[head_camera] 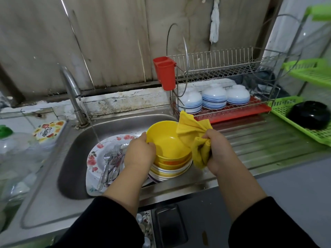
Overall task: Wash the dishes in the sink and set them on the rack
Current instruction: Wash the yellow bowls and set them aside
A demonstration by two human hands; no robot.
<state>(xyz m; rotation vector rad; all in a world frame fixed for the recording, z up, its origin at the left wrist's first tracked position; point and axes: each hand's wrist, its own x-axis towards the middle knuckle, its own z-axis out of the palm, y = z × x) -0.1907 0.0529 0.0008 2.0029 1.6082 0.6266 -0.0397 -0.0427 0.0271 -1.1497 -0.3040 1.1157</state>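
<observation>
My left hand [139, 153] grips the near-left rim of a yellow bowl [166, 138], which sits on top of a stack of bowls [170, 171] in the steel sink [75, 153]. My right hand [217, 151] holds a bunched yellow cloth [193, 133] against the bowl's right rim. To the left lies a flowered plate [96, 153] with several forks and spoons [112, 161] on it. Water runs from the tap [71, 86] onto the plate. The wire dish rack [223, 83] stands behind, with three white bowls with blue stripes [214, 98] upside down on its lower shelf.
A red cutlery cup [165, 73] hangs on the rack's left end. A green plastic tray [293, 120] at the right carries a black bowl [309, 114] turned over. Clear bottles [16, 145] and a printed lid [49, 130] crowd the left counter. The ribbed drainboard [259, 140] lies right of the sink.
</observation>
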